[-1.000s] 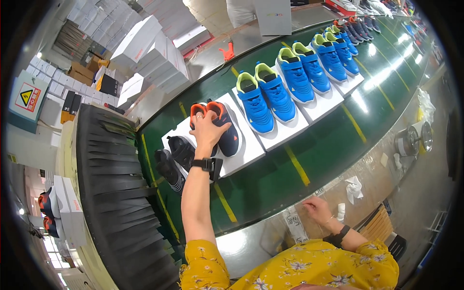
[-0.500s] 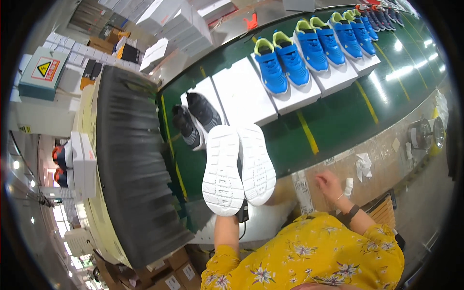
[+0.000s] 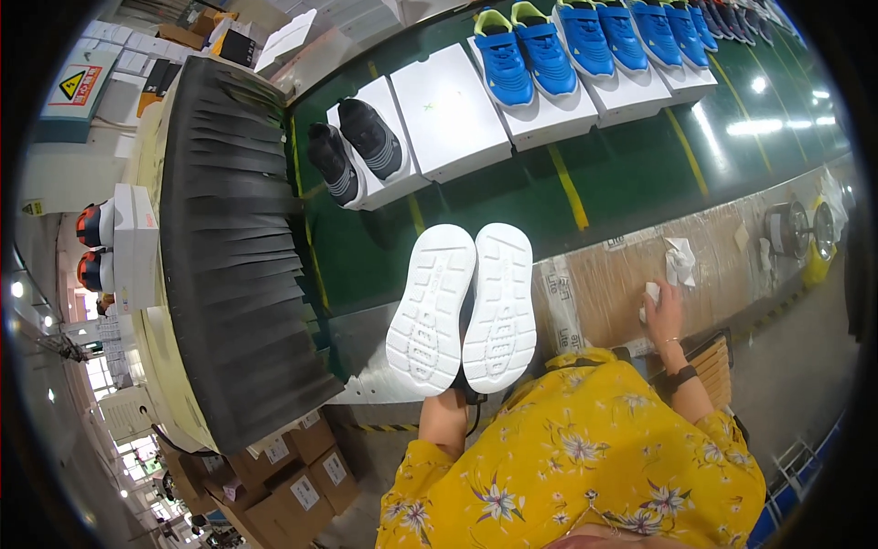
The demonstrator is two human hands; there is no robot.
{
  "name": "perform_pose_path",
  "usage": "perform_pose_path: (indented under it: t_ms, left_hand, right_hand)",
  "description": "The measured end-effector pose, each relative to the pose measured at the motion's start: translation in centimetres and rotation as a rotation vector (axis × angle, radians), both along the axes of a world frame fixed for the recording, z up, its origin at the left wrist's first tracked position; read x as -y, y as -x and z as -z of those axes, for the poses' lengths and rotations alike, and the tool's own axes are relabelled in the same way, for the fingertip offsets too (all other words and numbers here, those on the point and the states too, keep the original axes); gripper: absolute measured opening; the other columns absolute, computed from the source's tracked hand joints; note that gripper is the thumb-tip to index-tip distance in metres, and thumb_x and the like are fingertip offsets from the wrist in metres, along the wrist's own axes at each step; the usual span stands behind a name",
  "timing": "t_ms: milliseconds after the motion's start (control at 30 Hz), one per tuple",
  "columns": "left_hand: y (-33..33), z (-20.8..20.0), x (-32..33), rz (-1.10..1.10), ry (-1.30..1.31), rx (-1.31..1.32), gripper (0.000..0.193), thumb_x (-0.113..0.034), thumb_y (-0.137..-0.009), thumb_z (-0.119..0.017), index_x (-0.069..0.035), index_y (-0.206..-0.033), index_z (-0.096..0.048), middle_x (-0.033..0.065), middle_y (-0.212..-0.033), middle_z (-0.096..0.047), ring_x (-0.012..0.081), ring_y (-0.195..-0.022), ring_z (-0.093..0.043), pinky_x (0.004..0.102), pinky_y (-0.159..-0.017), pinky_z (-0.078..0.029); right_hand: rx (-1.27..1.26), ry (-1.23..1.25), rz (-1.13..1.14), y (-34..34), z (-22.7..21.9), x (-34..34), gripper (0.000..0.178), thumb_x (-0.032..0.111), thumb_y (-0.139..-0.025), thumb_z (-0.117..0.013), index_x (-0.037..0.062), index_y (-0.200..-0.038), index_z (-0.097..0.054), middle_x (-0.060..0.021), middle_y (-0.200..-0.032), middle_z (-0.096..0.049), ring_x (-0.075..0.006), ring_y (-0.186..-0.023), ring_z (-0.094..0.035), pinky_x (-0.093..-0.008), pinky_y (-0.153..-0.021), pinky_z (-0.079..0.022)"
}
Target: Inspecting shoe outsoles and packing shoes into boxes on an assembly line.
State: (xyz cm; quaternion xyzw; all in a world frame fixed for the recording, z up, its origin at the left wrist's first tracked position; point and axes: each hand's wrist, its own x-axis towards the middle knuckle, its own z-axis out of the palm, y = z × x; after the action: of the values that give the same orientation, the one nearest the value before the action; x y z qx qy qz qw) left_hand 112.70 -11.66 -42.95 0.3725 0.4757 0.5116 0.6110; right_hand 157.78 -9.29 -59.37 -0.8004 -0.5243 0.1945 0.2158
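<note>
Two shoes are held up before me with their white soles toward me, the left shoe sole [image 3: 433, 311] and the right shoe sole [image 3: 499, 311]. My left forearm [image 3: 444, 423] runs up behind them, so the soles hide my left hand and its fingers, which carry the pair. Only a strip of dark upper shows between the soles. Over on the brown work surface [image 3: 613, 284], my right hand [image 3: 668, 316] has its fingers closed around a small white piece [image 3: 650, 300], whose kind I cannot make out. A crumpled white tissue [image 3: 679, 262] lies just beyond that hand.
Black shoes [image 3: 370, 139] and several blue shoes [image 3: 547, 64] sit on white boxes [image 3: 448, 119] along the green conveyor belt [image 3: 622, 174]. At left stands a machine opening with a black strip curtain [image 3: 229, 256]. Cardboard boxes [image 3: 297, 485] are stacked lower left. A metal container [image 3: 788, 229] stands far right.
My right hand has moved right along the work surface and closed on the small white piece. The shoes stay raised, their soles now more side by side. The whole view has tilted down.
</note>
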Motion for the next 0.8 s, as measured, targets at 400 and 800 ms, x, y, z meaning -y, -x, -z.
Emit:
perform_pose_path:
  t_ms: [400, 800]
  left_hand:
    - [-7.7, 4.5, -10.0, 0.040, 0.148, 0.030, 0.060, -0.015, -0.080, -0.071, -0.003, -0.134, -0.047, 0.0082, -0.132, -0.051, 0.0213, -0.119, -0.048, 0.0340, -0.101, -0.041]
    - [-9.7, 9.5, -6.3, 0.008, 0.360, 0.096, 0.059, -0.014, -0.085, -0.065, -0.003, -0.139, -0.043, 0.0089, -0.137, -0.048, 0.0210, -0.125, -0.045, 0.0340, -0.106, -0.038]
  right_hand:
    - [-0.256, 0.260, 0.130, -0.2, -0.3, -1.0, 0.053, 0.028, -0.084, -0.077, 0.0031, -0.127, -0.058, -0.0130, -0.095, -0.069, -0.0265, -0.085, -0.067, -0.0356, -0.076, -0.053]
    - [-1.140, 0.228, -0.402, 12.3, -10.3, -9.9, 0.039, 0.011, -0.084, -0.079, 0.0067, -0.119, -0.064, -0.0029, -0.110, -0.067, -0.0132, -0.100, -0.064, -0.0293, -0.086, -0.052]
